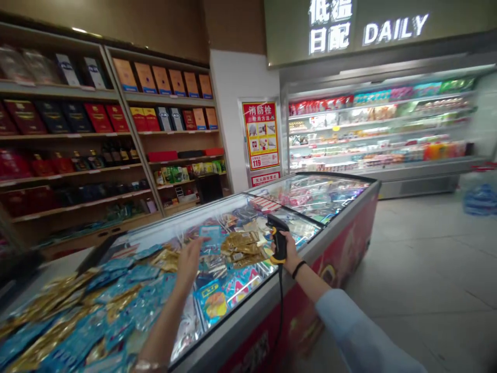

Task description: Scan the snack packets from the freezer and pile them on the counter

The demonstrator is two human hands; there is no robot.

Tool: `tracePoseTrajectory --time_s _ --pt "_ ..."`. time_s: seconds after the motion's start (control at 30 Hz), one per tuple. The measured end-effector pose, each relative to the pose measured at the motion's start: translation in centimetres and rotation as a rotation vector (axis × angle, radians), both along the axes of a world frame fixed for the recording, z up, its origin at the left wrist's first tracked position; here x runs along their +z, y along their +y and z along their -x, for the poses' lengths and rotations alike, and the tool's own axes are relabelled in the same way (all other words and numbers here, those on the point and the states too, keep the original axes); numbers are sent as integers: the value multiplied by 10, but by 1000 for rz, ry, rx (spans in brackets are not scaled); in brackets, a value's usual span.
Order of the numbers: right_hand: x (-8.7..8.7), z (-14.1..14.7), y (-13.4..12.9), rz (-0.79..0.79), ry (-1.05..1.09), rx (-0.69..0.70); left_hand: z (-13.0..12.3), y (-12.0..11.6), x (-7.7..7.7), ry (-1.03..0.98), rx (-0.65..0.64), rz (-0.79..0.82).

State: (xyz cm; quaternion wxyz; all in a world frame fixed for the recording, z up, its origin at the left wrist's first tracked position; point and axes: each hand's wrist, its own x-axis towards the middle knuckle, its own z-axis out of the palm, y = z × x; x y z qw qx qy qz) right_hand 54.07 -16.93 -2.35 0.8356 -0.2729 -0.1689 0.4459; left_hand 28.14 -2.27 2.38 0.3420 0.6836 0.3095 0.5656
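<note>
In my right hand [290, 251] is a black and yellow barcode scanner [278, 239], its head raised and its cable hanging down the freezer's front. My left hand [190, 257] pinches the left edge of a small blue packet [212, 242] above the freezer's glass top. Beside that packet, a pile of gold packets [241, 247] lies on the glass, to the left of the scanner. Many blue packets [134, 305] and gold packets [58, 298] are spread over the near left of the glass, partly behind my left forearm.
The chest freezer [351, 217] has a grey rim and red side, with packaged goods under its glass. Shelves [171, 132] of boxes and bottles stand at the left. A lit open fridge [380, 129] spans the back right. Grey tiled floor [419, 264] lies to the right, with wrapped blue bottles [480, 197] on it.
</note>
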Motion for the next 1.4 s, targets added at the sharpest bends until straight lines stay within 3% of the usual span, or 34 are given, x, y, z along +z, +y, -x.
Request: tracePoseTrajectory --time_s 0.1,0.17,0.3,0.4,0.57,0.8,0.9,0.97,1.13,1.27,1.4 --pt "-2 -12 -5 -6 -18 20 -57 -9 -21 184 -155 -150" --pt "-2 -16 -3 8 -67 35 -79 -9 -39 320 -141 -249" --pt "-7 -22 12 96 -102 1 -87 0 -73 656 -12 -360" --pt "-13 -23 21 179 -88 -57 -80 7 -88 797 10 -387" --pt "-14 -17 21 192 -157 -54 -74 11 -93 858 25 -382" --pt "-4 -15 15 218 -152 -56 -62 15 -80 691 71 -333" --pt "-1 -12 8 212 -137 -34 -33 13 -63 605 133 -329" --pt "0 -10 2 201 -140 2 0 14 -50 574 189 -349" --pt "6 -2 -12 42 -228 114 122 23 -31 610 353 -375" --pt "17 28 -16 6 -313 223 210 40 -25 540 397 -230" --pt "31 77 0 -26 -357 322 250 57 -13 427 356 -115"
